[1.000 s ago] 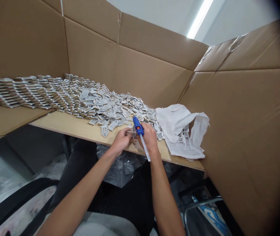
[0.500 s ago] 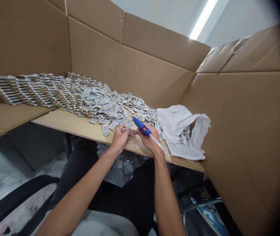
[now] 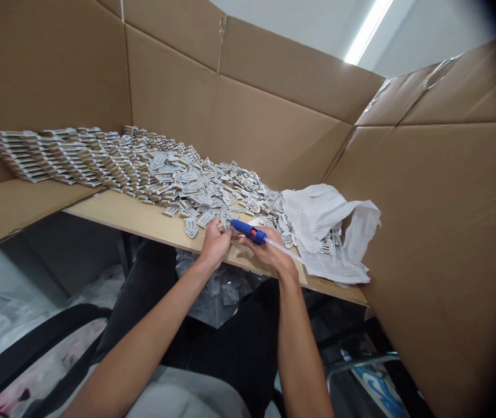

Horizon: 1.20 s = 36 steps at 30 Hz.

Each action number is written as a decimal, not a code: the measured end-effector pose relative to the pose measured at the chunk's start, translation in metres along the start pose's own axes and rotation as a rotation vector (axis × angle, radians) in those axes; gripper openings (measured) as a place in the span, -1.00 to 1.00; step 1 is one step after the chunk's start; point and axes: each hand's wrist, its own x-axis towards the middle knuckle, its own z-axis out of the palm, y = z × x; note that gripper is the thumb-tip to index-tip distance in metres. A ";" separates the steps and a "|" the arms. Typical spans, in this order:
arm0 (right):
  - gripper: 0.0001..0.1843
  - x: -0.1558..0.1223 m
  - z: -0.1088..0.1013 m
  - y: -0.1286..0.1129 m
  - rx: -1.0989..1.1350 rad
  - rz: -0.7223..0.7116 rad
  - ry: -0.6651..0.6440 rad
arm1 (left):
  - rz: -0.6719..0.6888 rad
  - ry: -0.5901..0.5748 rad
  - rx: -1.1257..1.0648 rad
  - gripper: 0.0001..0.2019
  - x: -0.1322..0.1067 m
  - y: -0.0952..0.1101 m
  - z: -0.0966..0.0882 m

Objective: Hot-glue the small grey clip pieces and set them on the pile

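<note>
My right hand point(image 3: 269, 248) is closed around a blue glue gun point(image 3: 250, 231) with a translucent glue stick point(image 3: 285, 249) sticking out of its back end. The gun points left, its nozzle at the thing in my other hand. In my left hand point(image 3: 216, 245), thumb and fingers pinch a small flat grey piece with cut-out slots point(image 3: 225, 218), partly hidden by the fingers and the nozzle. Just beyond both hands spreads a loose heap of similar grey pieces point(image 3: 191, 180) on the wooden table point(image 3: 130, 216).
Neat stacked rows of pieces point(image 3: 56, 155) stand at the left. At the right lies crumpled white wrapping point(image 3: 317, 217) with more pieces inside. Tall cardboard walls point(image 3: 274, 128) enclose the back and sides. Clear plastic bags point(image 3: 219, 293) are under the table edge.
The glue gun has swung lower and leftward, so its nozzle now meets the piece in my left hand. The view has shifted slightly.
</note>
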 end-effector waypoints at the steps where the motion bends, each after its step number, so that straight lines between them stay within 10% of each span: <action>1: -0.58 0.000 0.001 0.001 0.000 -0.003 0.005 | 0.000 -0.007 0.003 -0.73 0.000 0.001 0.000; 36: -0.58 -0.002 -0.001 0.006 -0.040 0.125 -0.013 | 0.044 -0.083 0.021 -0.67 -0.005 0.003 0.003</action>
